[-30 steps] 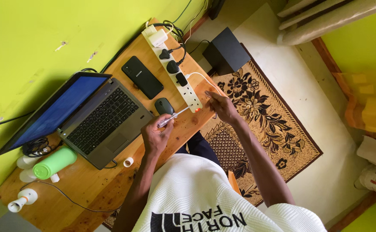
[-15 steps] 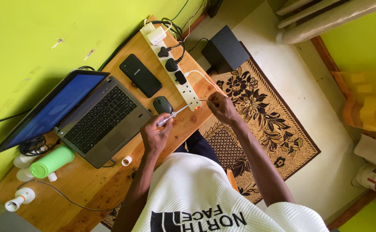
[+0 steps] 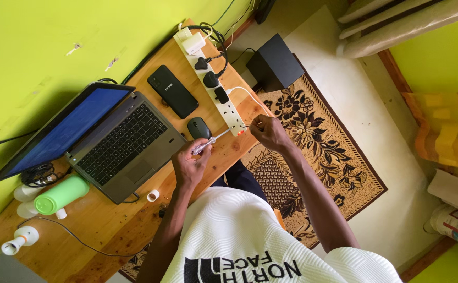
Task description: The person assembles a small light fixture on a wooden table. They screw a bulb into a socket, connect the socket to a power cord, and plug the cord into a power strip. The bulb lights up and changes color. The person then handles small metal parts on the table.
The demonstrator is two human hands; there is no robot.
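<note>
Left hand clenched around screwdriver, tip at near end of white power strip on tabletop; right hand pinching white cable just beside.

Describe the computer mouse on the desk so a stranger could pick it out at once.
Start at the open laptop on the wooden desk against the green wall. Just past the keyboard's corner, between it and the long white power strip, lies the mouse. It is small, dark grey and rounded, unlike the flat black rectangular phone beside it, and lies just beyond the left hand holding the screwdriver.
</note>
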